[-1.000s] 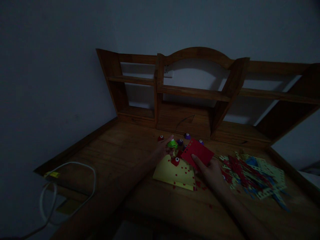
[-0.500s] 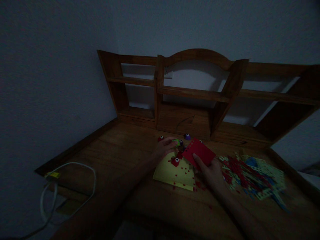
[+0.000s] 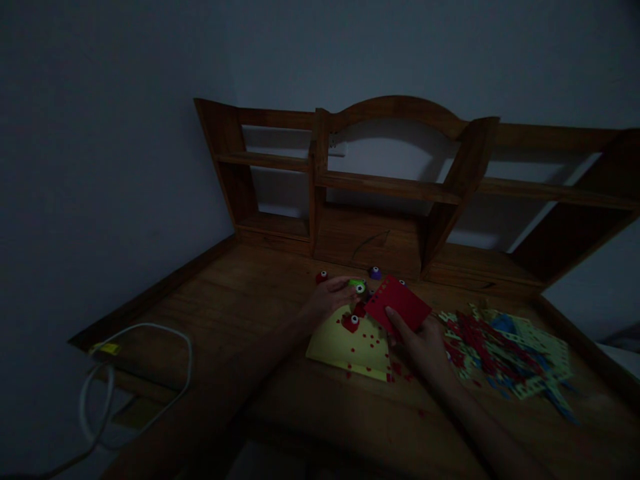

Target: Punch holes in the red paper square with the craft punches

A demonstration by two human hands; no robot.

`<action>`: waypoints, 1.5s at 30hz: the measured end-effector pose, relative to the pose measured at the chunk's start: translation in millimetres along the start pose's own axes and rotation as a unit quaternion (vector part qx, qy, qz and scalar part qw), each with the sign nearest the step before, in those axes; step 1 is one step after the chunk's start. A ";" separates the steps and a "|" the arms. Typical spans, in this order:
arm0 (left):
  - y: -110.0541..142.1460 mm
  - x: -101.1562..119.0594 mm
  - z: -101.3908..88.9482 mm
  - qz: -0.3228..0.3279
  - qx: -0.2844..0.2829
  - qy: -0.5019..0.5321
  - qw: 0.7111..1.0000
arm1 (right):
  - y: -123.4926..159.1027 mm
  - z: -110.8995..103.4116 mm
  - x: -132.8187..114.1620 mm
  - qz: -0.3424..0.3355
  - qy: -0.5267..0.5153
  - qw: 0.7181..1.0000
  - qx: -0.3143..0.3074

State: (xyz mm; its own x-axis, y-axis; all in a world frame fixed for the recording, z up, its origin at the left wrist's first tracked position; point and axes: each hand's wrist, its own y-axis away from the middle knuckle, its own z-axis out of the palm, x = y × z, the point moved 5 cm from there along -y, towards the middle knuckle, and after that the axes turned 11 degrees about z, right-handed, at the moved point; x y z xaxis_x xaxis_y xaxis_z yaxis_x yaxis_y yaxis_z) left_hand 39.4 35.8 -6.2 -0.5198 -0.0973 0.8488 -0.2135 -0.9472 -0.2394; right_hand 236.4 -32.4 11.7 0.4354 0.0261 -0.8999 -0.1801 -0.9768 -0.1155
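My left hand (image 3: pixel 334 293) is closed around a small green craft punch (image 3: pixel 358 286), its white round button facing up. My right hand (image 3: pixel 423 343) grips a sheet of red paper (image 3: pixel 401 305) between thumb and fingers; a row of punched holes runs along its upper left edge. The punch is close to that edge, and whether they touch I cannot tell. Below both hands lies a yellow sheet (image 3: pixel 333 347) strewn with small red cut-outs. On it rests a red craft punch (image 3: pixel 351 323). Another red punch (image 3: pixel 321 277) and a purple punch (image 3: pixel 375 273) stand behind.
A heap of red, yellow and blue paper strips (image 3: pixel 505 353) lies on the right of the wooden desk (image 3: pixel 220 293). A wooden shelf unit (image 3: pixel 370 233) stands along the back. At the far left a white cable (image 3: pixel 187 360) loops over the desk edge.
The green punch has turned in my left hand, so its round button now shows. My right hand keeps the red paper in the same place.
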 end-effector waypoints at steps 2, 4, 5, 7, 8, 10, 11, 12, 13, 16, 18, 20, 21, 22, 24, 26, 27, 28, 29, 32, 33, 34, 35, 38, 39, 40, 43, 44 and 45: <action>-0.1 -1.2 -1.1 -0.008 0.008 0.019 1.000 | 0.3 0.8 -1.0 0.001 -0.009 1.000 -0.002; 0.3 -1.9 -2.2 -0.014 0.016 0.032 0.999 | 1.1 0.6 -3.7 -0.009 -0.011 1.000 0.002; 0.5 -2.0 -2.7 -0.015 0.022 0.039 0.999 | 1.6 0.7 -4.9 -0.014 -0.009 1.000 0.000; 1.1 -1.9 -3.7 -0.017 0.032 0.054 0.998 | 2.5 0.9 -5.7 -0.015 -0.004 1.000 -0.004; 1.2 -1.7 -4.0 -0.017 0.035 0.060 0.997 | 2.8 0.9 -5.4 -0.012 -0.002 1.000 -0.007; 1.1 -1.2 -4.1 -0.015 0.034 0.069 0.997 | 3.0 0.9 -3.9 -0.005 -0.001 1.000 -0.009; 0.8 -1.1 -4.0 -0.014 0.032 0.071 0.997 | 2.9 0.8 -3.2 -0.003 0.000 1.000 -0.009; 0.4 -1.2 -4.3 -0.014 0.031 0.070 0.997 | 2.6 0.5 -2.9 -0.004 0.002 1.000 -0.008; 0.0 -1.5 -4.5 -0.014 0.031 0.068 0.997 | 2.3 0.4 -2.8 -0.006 0.005 1.000 -0.009; -0.6 -2.8 -4.4 -0.018 0.026 0.054 0.998 | 1.1 0.0 -3.1 -0.016 0.011 1.000 -0.012; -0.2 -3.2 -3.0 -0.021 0.016 0.041 0.999 | 0.6 0.0 -2.6 -0.022 0.010 1.000 -0.014; 0.8 -2.8 -0.8 -0.020 -0.002 0.021 1.000 | 0.2 -0.1 -1.0 -0.024 0.002 1.000 -0.014; 1.4 -2.3 0.1 -0.016 -0.011 0.004 1.000 | 0.0 -0.1 0.1 -0.023 -0.001 1.000 -0.013; 1.8 -1.9 1.0 -0.013 -0.021 -0.017 1.000 | -0.2 -0.2 1.1 -0.021 -0.003 1.000 -0.011; 2.4 -1.6 1.8 -0.006 -0.035 -0.063 0.997 | -0.4 -0.3 2.0 -0.021 -0.002 1.000 -0.011; 2.6 -2.6 1.6 -0.007 -0.043 -0.096 0.994 | -0.1 -0.5 1.5 -0.024 0.003 1.000 -0.012; 2.7 -3.4 1.8 -0.012 -0.049 -0.104 0.993 | 0.1 -0.6 1.0 -0.025 0.005 1.000 -0.013; 2.7 -4.0 2.2 -0.015 -0.055 -0.109 0.992 | 0.4 -0.7 0.3 -0.025 0.007 1.000 -0.013; 2.8 -4.4 2.9 -0.018 -0.063 -0.111 0.992 | 0.6 -0.9 -0.3 -0.024 0.009 1.000 -0.013; 4.2 -4.2 5.5 -0.029 -0.082 -0.117 0.989 | 1.2 -0.7 -1.5 -0.023 0.015 1.000 -0.011; 4.8 -3.7 6.1 -0.031 -0.086 -0.119 0.989 | 1.2 -0.3 -1.5 -0.022 0.016 1.000 -0.013; 5.5 -3.5 6.6 -0.034 -0.090 -0.124 0.988 | 1.2 0.0 -1.5 -0.022 0.018 1.000 -0.013; 6.0 -3.4 6.8 -0.037 -0.092 -0.130 0.987 | 1.2 0.0 -1.4 -0.024 0.019 0.999 -0.011; 6.3 -3.4 6.1 -0.037 -0.091 -0.138 0.986 | 1.5 -1.7 -1.7 -0.034 0.030 0.999 0.008; 5.8 -3.1 5.6 -0.032 -0.086 -0.137 0.986 | 1.8 -2.3 -2.3 -0.039 0.032 0.999 0.011; 5.3 -2.5 5.2 -0.025 -0.081 -0.135 0.987 | 2.2 -2.8 -3.2 -0.043 0.033 0.998 0.010; 4.4 0.7 5.3 -0.014 -0.072 -0.140 0.987 | 3.6 -3.6 -6.4 -0.055 0.029 0.998 0.001; 4.5 1.9 5.8 -0.016 -0.072 -0.143 0.987 | 3.9 -3.6 -6.9 -0.060 0.029 0.998 -0.001; 4.9 3.0 6.5 -0.019 -0.073 -0.145 0.987 | 3.9 -3.3 -6.6 -0.062 0.030 0.998 -0.001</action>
State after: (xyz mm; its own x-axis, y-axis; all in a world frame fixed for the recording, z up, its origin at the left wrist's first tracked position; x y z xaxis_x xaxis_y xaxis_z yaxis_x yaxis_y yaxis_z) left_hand 42.1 28.9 -1.7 -0.2543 -0.1654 0.9529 -0.3560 -0.9001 -0.2512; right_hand 235.8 -37.1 18.6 0.5063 0.1345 -0.8518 -0.1204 -0.9671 -0.2243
